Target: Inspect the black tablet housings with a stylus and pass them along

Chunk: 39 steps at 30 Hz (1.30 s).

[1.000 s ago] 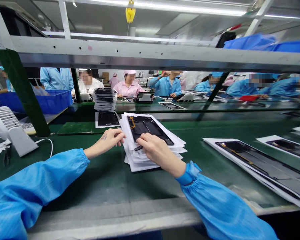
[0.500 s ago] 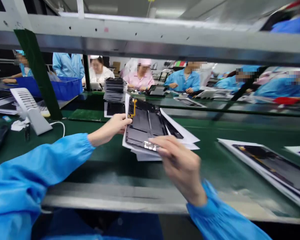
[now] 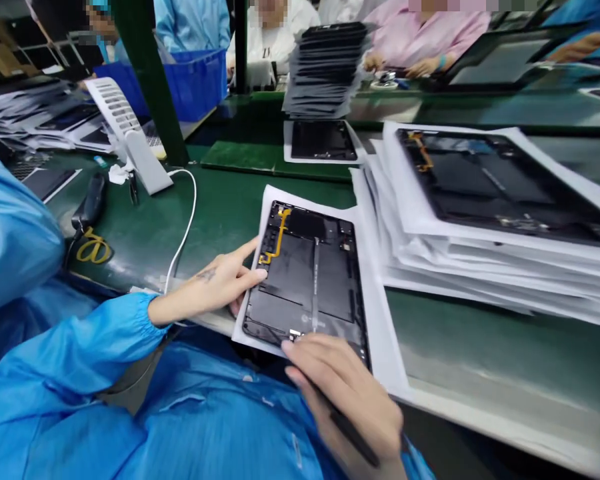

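Note:
An opened tablet (image 3: 305, 280) with its dark inside and yellow flex cable showing lies tilted on a white sheet (image 3: 380, 320) at the bench edge. My left hand (image 3: 225, 277) grips its left edge together with the sheet, thumb on top, other fingers underneath. Over the tablet's lower edge, my right hand (image 3: 345, 393) is closed around a slim black pen-like tool (image 3: 355, 437). Its fingertips are beside a small silver part; the tool's tip is hard to make out.
Right of the tablet stands a stack of white sheets (image 3: 430, 250) with another opened tablet (image 3: 485, 177) on top. A tall stack of dark panels (image 3: 327, 73) is behind. To the left are a white slotted stand (image 3: 130, 140), its cable, and a blue bin (image 3: 195, 83). Co-workers sit opposite.
The view has turned downward and left. The tablet and sheet have come nearer my body, apart from the other sheets. Both hands stay at the tablet.

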Motion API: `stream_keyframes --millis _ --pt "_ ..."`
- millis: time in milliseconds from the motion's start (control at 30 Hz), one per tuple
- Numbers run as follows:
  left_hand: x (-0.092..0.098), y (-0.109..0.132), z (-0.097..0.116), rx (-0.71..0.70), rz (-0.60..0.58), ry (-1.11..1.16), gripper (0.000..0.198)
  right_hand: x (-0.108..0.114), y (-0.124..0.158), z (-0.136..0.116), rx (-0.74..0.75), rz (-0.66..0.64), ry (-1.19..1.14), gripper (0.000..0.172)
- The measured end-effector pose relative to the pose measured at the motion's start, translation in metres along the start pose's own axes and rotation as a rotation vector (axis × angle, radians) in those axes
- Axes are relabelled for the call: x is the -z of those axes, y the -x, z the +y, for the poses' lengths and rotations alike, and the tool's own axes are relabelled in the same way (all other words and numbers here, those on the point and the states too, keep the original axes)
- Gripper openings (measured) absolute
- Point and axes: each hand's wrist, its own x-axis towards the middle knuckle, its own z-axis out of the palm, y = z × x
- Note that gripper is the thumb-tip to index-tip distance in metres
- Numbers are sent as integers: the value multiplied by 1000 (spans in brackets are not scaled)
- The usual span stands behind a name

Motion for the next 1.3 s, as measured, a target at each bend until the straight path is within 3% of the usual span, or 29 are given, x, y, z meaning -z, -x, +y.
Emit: stream_keyframes --millis 133,200,300,500,733,867,967,1100,1233,1300 --pt "3 24 -3 -383 265 -648 34 -3 1 -3 74 -63 108 23" --pt "-1 37 -6 -545 246 -673 24 -2 3 -2 67 -70 132 24" --pt "-7 48 -13 -629 158 -562 16 -3 7 0 69 -76 183 26" --pt "-14 53 -28 -629 115 -417 15 -12 9 5 153 -78 300 26" --pt "-22 52 -20 -520 172 -376 11 -12 11 7 134 -35 232 48" --pt "-21 51 -15 -505 163 -344 13 -4 15 5 37 11 214 33" --pt "-19 51 -10 -519 164 -256 11 -2 10 -1 8 -30 159 34" --pt "-15 49 2 -339 120 -73 7 -14 -9 -7 -10 -78 220 40" --pt "-17 47 8 -166 83 67 17 -33 -27 -5 -34 -101 316 21" --pt "-17 48 6 -149 84 85 17 -39 -31 -3 -17 -91 296 21"
